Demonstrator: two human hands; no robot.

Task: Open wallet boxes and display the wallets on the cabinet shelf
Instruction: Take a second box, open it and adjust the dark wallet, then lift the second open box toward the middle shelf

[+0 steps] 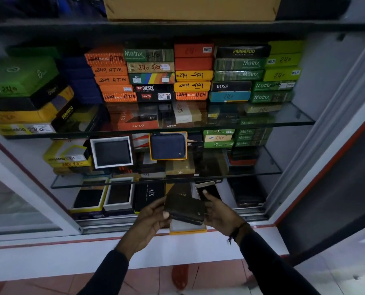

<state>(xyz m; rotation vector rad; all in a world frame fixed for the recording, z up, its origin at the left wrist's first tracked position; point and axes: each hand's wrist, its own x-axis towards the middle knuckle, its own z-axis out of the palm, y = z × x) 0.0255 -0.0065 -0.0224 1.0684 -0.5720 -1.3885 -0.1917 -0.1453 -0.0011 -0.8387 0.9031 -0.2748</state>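
Observation:
A dark zip-around wallet [184, 208] is held between both hands in front of the bottom shelf. My left hand [149, 220] grips its left edge with the thumb on top. At the wallet's right edge is my right hand [219, 213], index finger stretched out. Right under the wallet sits an open orange-rimmed box [188, 229] with a white lining, on the cabinet's sliding rail. On the middle glass shelf [252, 172] a blue wallet [167, 146] stands displayed in an orange box, next to a black wallet [112, 153] in a white-framed box.
The top glass shelf [273, 116] carries stacks of closed wallet boxes in orange, green, yellow and black. On the bottom shelf lie two open boxes with dark wallets [103, 198], a black A|X box [149, 195] and an open pale box [207, 189]. A sliding glass door [17, 188] is at left.

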